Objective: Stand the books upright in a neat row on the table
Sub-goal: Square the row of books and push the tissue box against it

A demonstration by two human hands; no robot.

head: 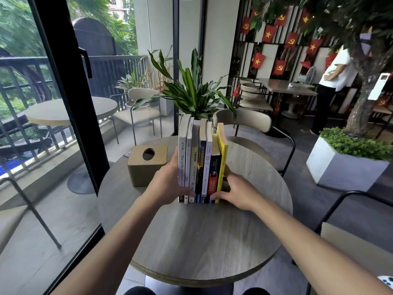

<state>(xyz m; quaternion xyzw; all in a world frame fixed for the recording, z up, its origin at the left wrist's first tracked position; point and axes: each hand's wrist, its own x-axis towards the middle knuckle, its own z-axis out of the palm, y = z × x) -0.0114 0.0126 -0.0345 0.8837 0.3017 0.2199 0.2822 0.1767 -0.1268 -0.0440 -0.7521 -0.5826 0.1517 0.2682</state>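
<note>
Several books (202,165) stand upright, spines toward me, in a tight row on the round grey table (191,241). The leftmost is white (182,162), the rightmost yellow (222,160). My left hand (168,184) presses flat against the white book's cover, thumb across the lower spines. My right hand (238,192) presses against the yellow book from the right, thumb on the spines near the table. Both hands squeeze the row together.
A wooden tissue box (146,165) sits on the table just left of the books. A potted plant (191,92) and a chair (251,124) stand behind the table. A glass door (63,103) is on the left. A person stands far right.
</note>
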